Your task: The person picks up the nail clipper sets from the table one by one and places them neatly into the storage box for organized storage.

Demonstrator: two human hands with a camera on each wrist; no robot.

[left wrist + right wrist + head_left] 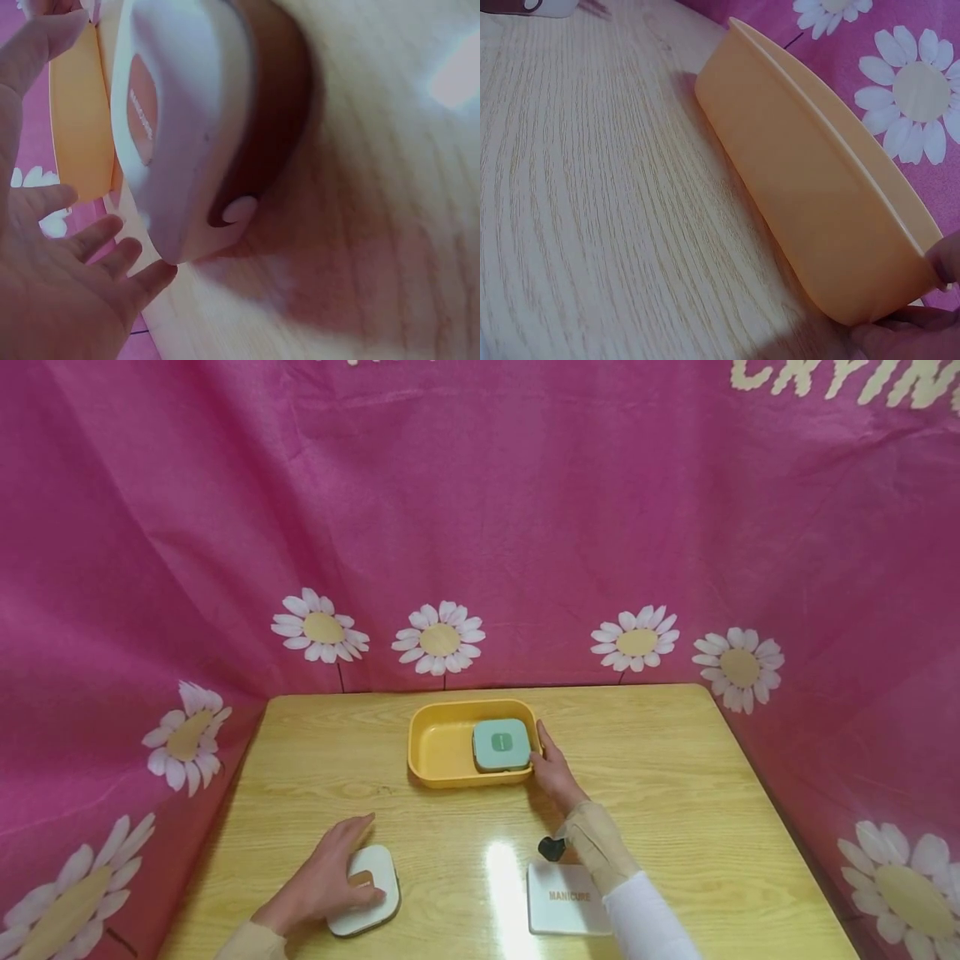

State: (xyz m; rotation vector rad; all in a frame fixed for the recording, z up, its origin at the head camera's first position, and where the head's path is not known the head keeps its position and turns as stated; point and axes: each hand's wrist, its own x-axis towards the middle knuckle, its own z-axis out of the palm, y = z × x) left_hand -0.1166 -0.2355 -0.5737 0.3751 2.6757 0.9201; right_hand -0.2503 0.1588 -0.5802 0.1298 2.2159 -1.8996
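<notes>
A yellow plastic bin (442,752) stands toward the back of the table, a mint-green square case (491,737) inside its right half. My right hand (557,775) grips the bin's right end, the thumb at the rim and the fingers low against the outside wall (795,172). Nearer the front left lies a white rounded case (382,868) with a brown label and, in the left wrist view, a brown side band (281,97). Over that case my left hand (322,881) is spread, its fingers apart and one fingertip right at the case's edge.
A flat white box (562,910) lettered MANICURE lies at the front right, partly under my right forearm. A small black object (551,848) is just behind it. Pink curtain (480,527) with daisies surrounds the wooden table (645,735) at the back and sides.
</notes>
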